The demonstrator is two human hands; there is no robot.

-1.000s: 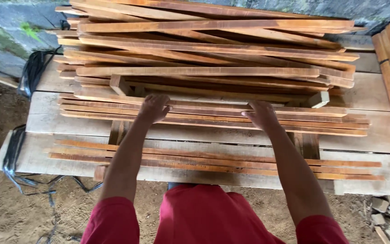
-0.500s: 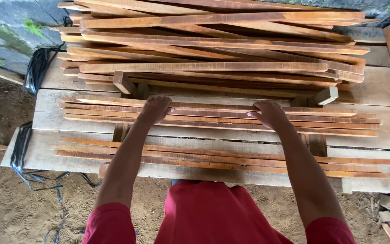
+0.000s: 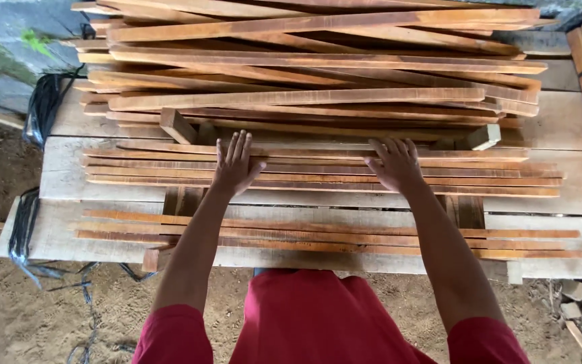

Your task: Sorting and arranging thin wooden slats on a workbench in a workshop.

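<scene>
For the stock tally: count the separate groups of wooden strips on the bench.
3. A near row by the front edge, a middle row under the left hand and right hand, and the far pile. Strips inside the pile are partly hidden.

1. Middle row of wooden strips (image 3: 318,168): thin, reddish-brown, lying flat side by side, long axis 9-to-3 o'clock.
2. Both palms pressed flat on them.

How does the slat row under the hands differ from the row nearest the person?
The middle row has both hands, left hand and right hand, flat on it; the near row is untouched. The middle row abuts the big pile; the near row lies apart. Both are thin reddish slats laid lengthwise.
</scene>
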